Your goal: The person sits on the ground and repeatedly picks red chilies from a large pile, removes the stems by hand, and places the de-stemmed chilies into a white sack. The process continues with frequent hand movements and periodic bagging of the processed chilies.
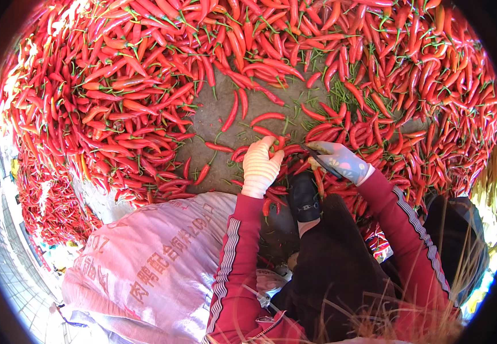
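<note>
My left hand (262, 167), in a cream ribbed glove, pinches a red chili pepper (281, 140) whose green stem points up and away from me. Just to its right is my right hand (339, 160), in a blue-grey flower-patterned glove with stained fingers. It grips a dark narrow hand tool (328, 165), which slants toward the held pepper. Whether the tool is scissors or a knife I cannot tell. Loose red chili peppers (270, 117) lie on the grey floor (214, 116) beyond both hands. Cut green stems (343, 95) are heaped beyond my right hand.
A large pile of red chili peppers (115, 86) rises on the left, continuing across the back and right. A bulging pink woven sack (158, 258) with printed writing stands beside my left arm. My black shoe (304, 198) rests among peppers below my hands. Dark fabric (454, 241) shows at right.
</note>
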Tool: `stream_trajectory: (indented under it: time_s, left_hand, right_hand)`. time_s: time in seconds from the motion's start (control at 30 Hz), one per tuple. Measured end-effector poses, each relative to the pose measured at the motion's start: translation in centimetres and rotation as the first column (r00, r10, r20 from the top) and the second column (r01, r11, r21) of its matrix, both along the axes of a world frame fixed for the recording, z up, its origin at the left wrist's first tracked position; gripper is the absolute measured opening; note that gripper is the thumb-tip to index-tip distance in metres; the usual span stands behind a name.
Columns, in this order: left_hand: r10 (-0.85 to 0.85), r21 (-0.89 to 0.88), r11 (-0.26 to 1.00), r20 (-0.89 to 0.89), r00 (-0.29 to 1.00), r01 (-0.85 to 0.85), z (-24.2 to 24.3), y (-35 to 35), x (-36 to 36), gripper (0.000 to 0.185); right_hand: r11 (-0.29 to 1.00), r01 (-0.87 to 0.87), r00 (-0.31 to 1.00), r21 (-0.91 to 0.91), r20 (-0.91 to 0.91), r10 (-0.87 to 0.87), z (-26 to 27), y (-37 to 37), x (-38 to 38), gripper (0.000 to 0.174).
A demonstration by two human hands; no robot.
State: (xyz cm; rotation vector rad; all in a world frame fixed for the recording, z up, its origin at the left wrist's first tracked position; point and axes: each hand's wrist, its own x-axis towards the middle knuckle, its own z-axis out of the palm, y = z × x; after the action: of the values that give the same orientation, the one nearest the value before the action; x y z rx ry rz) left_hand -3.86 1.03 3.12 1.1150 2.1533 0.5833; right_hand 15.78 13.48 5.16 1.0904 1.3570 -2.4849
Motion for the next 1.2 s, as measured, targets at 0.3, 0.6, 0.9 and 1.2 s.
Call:
stream_trajectory:
  time_s: [0.3, 0.6, 0.9, 1.2]
  left_hand:
    - [-0.053, 0.076, 0.995, -0.172, 0.984, 0.067, 0.3, -0.1, -1.5, 0.027]
    - [-0.198, -0.584, 0.805, -0.437, 0.877, -0.108, -4.1, 9.7, -11.6, 0.032]
    - [0.455, 0.067, 0.733, 0.691, 0.561, -0.677, -0.8, 2.3, -10.2, 0.026]
    - [0.069, 0.177, 0.507, 0.967, 0.244, -0.844, 1.0, -3.0, -3.0, 0.032]
  right_hand:
    - [0.973, 0.194, 0.963, 0.128, 0.166, -0.213, -1.7, -0.2, 1.3, 0.041]
    - [0.973, 0.153, 0.974, 0.173, 0.139, -0.177, -2.1, 0.2, 0.5, 0.047]
    - [0.888, 0.223, 0.963, -0.403, -0.053, -0.266, 0.9, -2.2, 0.2, 0.046]
    - [0.76, 0.249, 0.935, -0.6, -0.055, -0.35, 1.9, -4.2, -0.8, 0.046]
